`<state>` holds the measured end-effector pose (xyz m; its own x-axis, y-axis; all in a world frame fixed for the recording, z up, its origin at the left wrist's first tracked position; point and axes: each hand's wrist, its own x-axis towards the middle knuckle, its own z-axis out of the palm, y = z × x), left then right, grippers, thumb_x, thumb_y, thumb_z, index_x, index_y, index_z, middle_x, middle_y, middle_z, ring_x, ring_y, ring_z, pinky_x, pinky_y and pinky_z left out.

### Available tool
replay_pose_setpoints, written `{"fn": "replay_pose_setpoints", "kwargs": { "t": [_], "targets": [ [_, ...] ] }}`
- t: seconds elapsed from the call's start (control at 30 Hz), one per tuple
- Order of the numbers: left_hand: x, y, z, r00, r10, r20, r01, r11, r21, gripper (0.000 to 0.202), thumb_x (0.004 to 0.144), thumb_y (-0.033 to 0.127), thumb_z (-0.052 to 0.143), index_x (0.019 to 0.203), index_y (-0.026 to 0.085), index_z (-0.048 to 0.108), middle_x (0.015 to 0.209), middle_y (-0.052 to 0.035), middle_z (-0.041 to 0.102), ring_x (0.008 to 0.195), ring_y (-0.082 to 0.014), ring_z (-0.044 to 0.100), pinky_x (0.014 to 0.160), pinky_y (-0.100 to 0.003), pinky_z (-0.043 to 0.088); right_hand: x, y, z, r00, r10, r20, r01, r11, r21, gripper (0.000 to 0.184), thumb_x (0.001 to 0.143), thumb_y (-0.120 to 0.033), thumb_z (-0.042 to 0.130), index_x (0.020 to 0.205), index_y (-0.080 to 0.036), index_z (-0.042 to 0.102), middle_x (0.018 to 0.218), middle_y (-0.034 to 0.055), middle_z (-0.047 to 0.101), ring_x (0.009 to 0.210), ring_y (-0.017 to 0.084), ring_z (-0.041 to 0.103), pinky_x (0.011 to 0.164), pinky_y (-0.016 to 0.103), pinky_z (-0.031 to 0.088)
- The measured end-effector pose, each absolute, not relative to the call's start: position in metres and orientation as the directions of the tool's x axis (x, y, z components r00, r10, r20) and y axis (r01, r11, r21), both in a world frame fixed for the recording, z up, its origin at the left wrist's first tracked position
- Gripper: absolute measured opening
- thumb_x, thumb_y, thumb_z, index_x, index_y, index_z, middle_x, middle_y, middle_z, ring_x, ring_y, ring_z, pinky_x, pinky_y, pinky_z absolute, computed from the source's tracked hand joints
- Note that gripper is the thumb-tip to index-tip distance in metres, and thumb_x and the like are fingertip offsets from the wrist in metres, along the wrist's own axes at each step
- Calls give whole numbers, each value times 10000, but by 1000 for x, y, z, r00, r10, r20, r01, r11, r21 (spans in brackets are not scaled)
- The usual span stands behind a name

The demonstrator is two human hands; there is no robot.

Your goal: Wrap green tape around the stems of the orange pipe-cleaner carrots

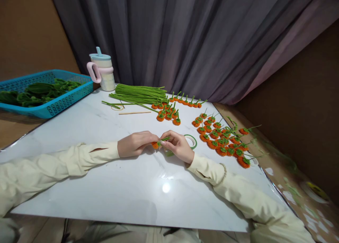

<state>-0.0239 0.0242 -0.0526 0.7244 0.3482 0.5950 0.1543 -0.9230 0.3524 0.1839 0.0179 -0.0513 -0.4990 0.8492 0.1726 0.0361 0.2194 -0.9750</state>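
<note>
Between my two hands is a small orange pipe-cleaner pumpkin (155, 144) with a green stem. My left hand (137, 143) is closed on its orange body from the left. The fingers of my right hand (177, 146) pinch at the green stem (164, 139). Just beyond my right hand lies a roll of green tape (194, 141), partly covered by that hand. Farther back stands a group of finished-looking pumpkins (169, 116) with upright green stems. To the right, several more pumpkins (214, 134) with thin wire-like stems sit close together.
A bundle of green pipe cleaners (140, 93) lies at the back, with a thin wooden stick (134, 112) in front. A lidded cup with a pink handle (107, 73) stands behind. At left is a blue basket (53, 107) of green pieces. Scraps (290, 197) lie beyond the white table's right edge.
</note>
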Motion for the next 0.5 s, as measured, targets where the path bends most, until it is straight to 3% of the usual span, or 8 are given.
{"fn": "replay_pose_setpoints", "kwargs": {
  "t": [0.5],
  "targets": [
    [-23, 24, -52, 714, 342, 611, 169, -931, 324, 301, 872, 48, 318, 1109, 151, 472, 959, -107, 627, 860, -165, 570, 755, -276, 487, 186, 18, -54, -497, 833, 241, 198, 380, -904, 197, 799, -355, 570, 863, -170, 564, 650, 13, 626, 481, 87, 505, 478, 206, 422]
  ]
}}
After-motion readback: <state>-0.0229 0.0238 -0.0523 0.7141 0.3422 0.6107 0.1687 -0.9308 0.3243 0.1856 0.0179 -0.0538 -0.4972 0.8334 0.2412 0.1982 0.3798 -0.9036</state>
